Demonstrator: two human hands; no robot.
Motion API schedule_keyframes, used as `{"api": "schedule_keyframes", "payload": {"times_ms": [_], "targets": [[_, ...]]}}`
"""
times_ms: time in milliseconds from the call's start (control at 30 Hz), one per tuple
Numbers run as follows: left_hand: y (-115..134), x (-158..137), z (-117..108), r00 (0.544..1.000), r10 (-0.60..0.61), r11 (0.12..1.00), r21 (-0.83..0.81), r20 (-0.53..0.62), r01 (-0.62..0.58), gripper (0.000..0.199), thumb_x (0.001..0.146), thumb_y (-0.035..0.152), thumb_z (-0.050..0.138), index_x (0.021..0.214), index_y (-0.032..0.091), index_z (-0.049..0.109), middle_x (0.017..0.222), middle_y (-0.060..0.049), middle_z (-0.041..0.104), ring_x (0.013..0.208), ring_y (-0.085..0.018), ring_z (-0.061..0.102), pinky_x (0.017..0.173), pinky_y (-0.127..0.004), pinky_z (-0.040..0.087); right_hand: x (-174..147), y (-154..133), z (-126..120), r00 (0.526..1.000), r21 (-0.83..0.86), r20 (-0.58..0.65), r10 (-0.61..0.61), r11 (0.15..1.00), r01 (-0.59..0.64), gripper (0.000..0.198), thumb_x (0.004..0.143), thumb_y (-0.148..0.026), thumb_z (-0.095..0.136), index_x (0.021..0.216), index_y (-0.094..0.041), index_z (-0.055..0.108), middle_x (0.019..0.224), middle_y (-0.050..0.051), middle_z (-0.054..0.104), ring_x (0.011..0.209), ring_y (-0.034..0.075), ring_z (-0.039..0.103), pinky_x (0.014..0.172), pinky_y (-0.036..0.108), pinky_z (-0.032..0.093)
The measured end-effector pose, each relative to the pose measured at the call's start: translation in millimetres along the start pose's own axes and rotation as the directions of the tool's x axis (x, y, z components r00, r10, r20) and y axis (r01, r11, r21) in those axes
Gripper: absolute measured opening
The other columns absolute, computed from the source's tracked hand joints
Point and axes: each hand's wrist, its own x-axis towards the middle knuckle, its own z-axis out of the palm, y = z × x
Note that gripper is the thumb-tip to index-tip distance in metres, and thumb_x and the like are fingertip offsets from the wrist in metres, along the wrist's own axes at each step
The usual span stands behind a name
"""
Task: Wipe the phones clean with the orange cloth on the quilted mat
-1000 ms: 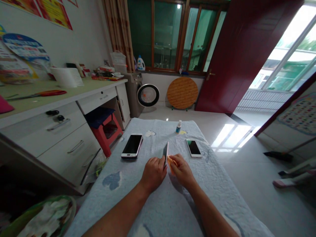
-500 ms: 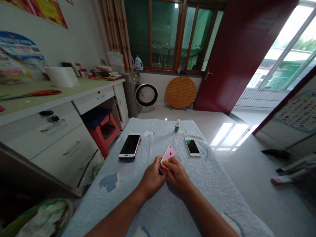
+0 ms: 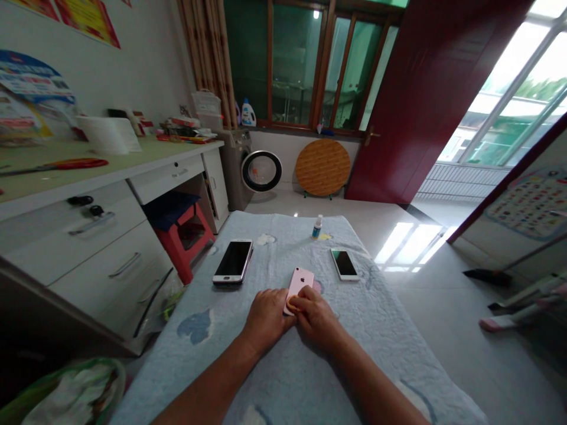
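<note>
A pink smartphone [image 3: 303, 277] lies back up near the middle of the cloth-covered table [image 3: 274, 378], its camera end pointing away from me. My left hand [image 3: 268, 311] grips its lower left edge, with the fingertips mostly hidden. My right hand [image 3: 315, 313] pinches a small orange pad [image 3: 292, 303] and presses it on the phone's lower back. Further left lie white-framed phones [image 3: 233, 260], stacked, the top one screen up. Over to the right a white phone [image 3: 345, 264] rests screen up. A small spray bottle [image 3: 317, 227] stands upright beyond my hands.
On the left runs a desk [image 3: 177, 154] with scissors [image 3: 75, 164] and a paper roll [image 3: 106, 134] on it. A red stool [image 3: 186, 236] is tucked below. At the lower left sits a green basket [image 3: 119, 378]. A washing machine [image 3: 233, 168] has its door open.
The pink phone has gone from tilted up in my hands to lying flatter on the table. My left hand now rests more palm down. The orange pad has shifted slightly down.
</note>
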Motion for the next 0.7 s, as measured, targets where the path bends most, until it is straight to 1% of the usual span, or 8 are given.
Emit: {"api": "schedule_keyframes", "payload": {"times_ms": [100,233,333,433,500,567,700], "targets": [[1.0,-0.6,2.2,1.0,0.013,1.0,0.026,-0.018,-0.013,0.018,0.082,0.038,0.061,0.087,0.021,0.06,0.09,-0.005,0.066,0.09,-0.025,0.06,0.078,-0.035,0.04,0.7,2.8,-0.6,1.0,-0.035,0.018,0.01,0.999,-0.009,0.019,0.083,-0.006,0.049,0.083,-0.018,0.064,0.089,0.003,0.051,0.085,0.015,0.049,0.077,0.026,0.039],[-0.3,-0.6,5.3,0.997,0.035,0.998,0.049,-0.063,-0.032,0.033,0.077,0.045,0.068,0.099,0.021,0.061,0.099,-0.006,0.063,0.096,-0.027,0.056,0.081,-0.036,0.04,9.8,15.5,-7.3,0.999,-0.139,0.022,0.046,0.989,-0.042,0.017,0.089,-0.013,0.05,0.085,-0.018,0.065,0.088,0.003,0.052,0.085,0.015,0.049,0.077,0.025,0.038],[-1.6,-0.1,6.6,0.995,0.077,0.996,0.045,-0.057,-0.075,0.039,0.076,0.047,0.07,0.105,0.023,0.06,0.105,-0.005,0.063,0.101,-0.027,0.054,0.085,-0.038,0.04,21.8,30.6,-17.1,0.99,-0.249,0.015,0.139,0.96,-0.131,0.021,0.093,-0.02,0.048,0.085,-0.017,0.066,0.088,0.004,0.053,0.082,0.014,0.051,0.077,0.024,0.038],[-0.7,0.7,7.8,0.993,0.1,0.994,0.051,-0.061,-0.097,0.039,0.076,0.049,0.07,0.104,0.023,0.061,0.104,-0.006,0.064,0.101,-0.027,0.054,0.088,-0.039,0.039,33.9,44.7,-25.0,0.967,-0.334,-0.023,0.253,0.91,-0.246,0.026,0.097,-0.025,0.043,0.089,-0.016,0.067,0.087,0.005,0.056,0.082,0.014,0.053,0.076,0.023,0.037],[1.5,1.2,8.7,0.992,0.102,0.993,0.066,-0.073,-0.097,0.039,0.076,0.049,0.071,0.102,0.022,0.062,0.102,-0.006,0.063,0.1,-0.027,0.054,0.089,-0.041,0.039,40.8,50.5,-26.9,0.952,-0.371,-0.045,0.303,0.88,-0.298,0.028,0.098,-0.025,0.041,0.091,-0.016,0.067,0.086,0.005,0.058,0.081,0.014,0.055,0.075,0.022,0.037],[4.0,1.5,10.1,0.991,0.098,0.992,0.082,-0.089,-0.091,0.039,0.075,0.049,0.071,0.1,0.021,0.062,0.102,-0.007,0.063,0.1,-0.028,0.054,0.091,-0.042,0.038,47.4,53.2,-25.9,0.946,-0.389,-0.05,0.319,0.866,-0.313,0.027,0.097,-0.024,0.042,0.089,-0.017,0.067,0.085,0.005,0.059,0.08,0.013,0.056,0.074,0.022,0.036],[6.8,1.2,13.3,0.991,0.089,0.994,0.074,-0.102,-0.082,0.036,0.077,0.048,0.07,0.098,0.019,0.062,0.105,-0.009,0.062,0.102,-0.028,0.055,0.092,-0.043,0.039,62.8,54.9,-20.2,0.952,-0.398,-0.047,0.303,0.868,-0.296,0.028,0.097,-0.023,0.041,0.087,-0.017,0.067,0.087,0.006,0.059,0.079,0.013,0.055,0.071,0.022,0.035]]}}
